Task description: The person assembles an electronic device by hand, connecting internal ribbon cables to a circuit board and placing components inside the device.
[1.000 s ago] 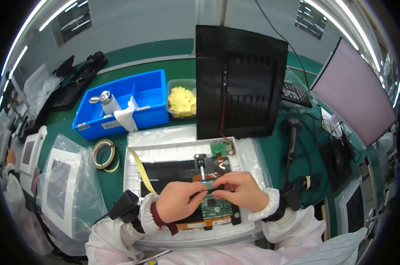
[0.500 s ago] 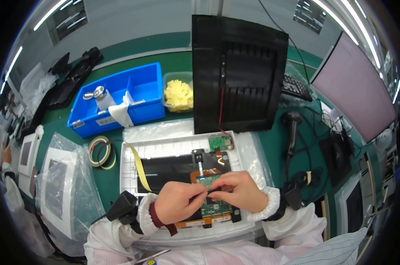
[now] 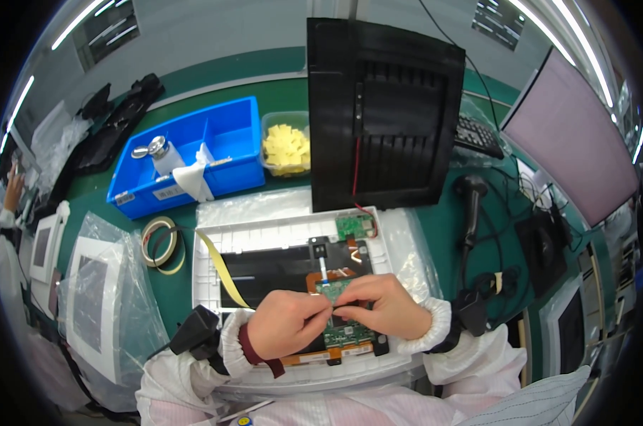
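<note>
Fingertips together, my left hand (image 3: pixel 284 325) and my right hand (image 3: pixel 385 305) meet just above a green circuit board (image 3: pixel 350 334). Both are closed in a pinch; whatever lies between the fingers is too small and too covered to name. The board sits in an open white device housing (image 3: pixel 206 284), beside a flat black panel (image 3: pixel 264 268) and orange flex cables (image 3: pixel 350 353). A smaller green board (image 3: pixel 354 227) with a red wire is at the housing's upper right. A yellow strip (image 3: pixel 220 268) curves over the housing's left side toward my left wrist.
Behind the housing stands an upright black panel (image 3: pixel 385 121). Left of it are a tub of yellow pieces (image 3: pixel 287 150), a blue divided bin (image 3: pixel 222 177) and tape rolls (image 3: pixel 159 241). A handheld scanner (image 3: pixel 469 213), cables and a monitor (image 3: pixel 577 142) occupy the right. A co-worker's hand (image 3: pixel 13 188) shows far left.
My hands keep their pinch over the circuit board with hardly any movement. At the far left, the co-worker's hand has moved up.
</note>
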`<state>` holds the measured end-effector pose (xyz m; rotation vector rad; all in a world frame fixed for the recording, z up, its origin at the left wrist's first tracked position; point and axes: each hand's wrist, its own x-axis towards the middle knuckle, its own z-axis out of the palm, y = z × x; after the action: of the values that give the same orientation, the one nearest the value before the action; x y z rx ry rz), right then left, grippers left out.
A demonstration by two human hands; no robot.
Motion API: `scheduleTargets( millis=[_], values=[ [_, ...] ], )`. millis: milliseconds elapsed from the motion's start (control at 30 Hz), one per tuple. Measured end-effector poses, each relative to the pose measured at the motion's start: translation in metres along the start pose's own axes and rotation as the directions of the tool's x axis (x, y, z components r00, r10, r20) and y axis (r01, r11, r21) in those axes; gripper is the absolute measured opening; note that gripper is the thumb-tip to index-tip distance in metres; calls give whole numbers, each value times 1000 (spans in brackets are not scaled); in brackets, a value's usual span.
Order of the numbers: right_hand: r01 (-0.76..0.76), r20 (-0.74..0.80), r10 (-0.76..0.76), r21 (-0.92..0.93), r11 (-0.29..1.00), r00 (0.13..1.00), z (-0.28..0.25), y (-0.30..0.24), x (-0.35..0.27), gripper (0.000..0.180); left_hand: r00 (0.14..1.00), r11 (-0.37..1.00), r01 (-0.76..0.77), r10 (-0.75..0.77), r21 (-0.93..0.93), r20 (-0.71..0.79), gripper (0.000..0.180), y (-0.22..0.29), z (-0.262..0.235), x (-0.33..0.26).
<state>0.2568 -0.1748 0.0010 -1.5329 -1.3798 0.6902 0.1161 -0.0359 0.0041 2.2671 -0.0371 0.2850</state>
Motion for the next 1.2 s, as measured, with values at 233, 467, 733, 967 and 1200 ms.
scheduleTargets(
  millis=[233,467,733,967,1200],
  values=[
    [28,19,-28,-18,999,999,1,1,1,12,1000,999,18,-17,-42,18,11,1,-1,0],
    [128,-29,-127,23,991,991,6,0,1,7,988,944,135,-106,-300,114,12,-2,-4,0],
    [259,-86,-268,-105,960,960,12,-2,-1,7,937,768,347,-258,-538,236,17,-4,-6,0],
    [374,-186,-371,-17,927,910,8,-10,-5,12,868,798,312,-461,-516,-187,21,-12,-38,6],
    [-38,-71,76,440,897,995,3,-12,-6,11,723,579,304,377,756,-579,22,-1,-85,23]
  ],
)
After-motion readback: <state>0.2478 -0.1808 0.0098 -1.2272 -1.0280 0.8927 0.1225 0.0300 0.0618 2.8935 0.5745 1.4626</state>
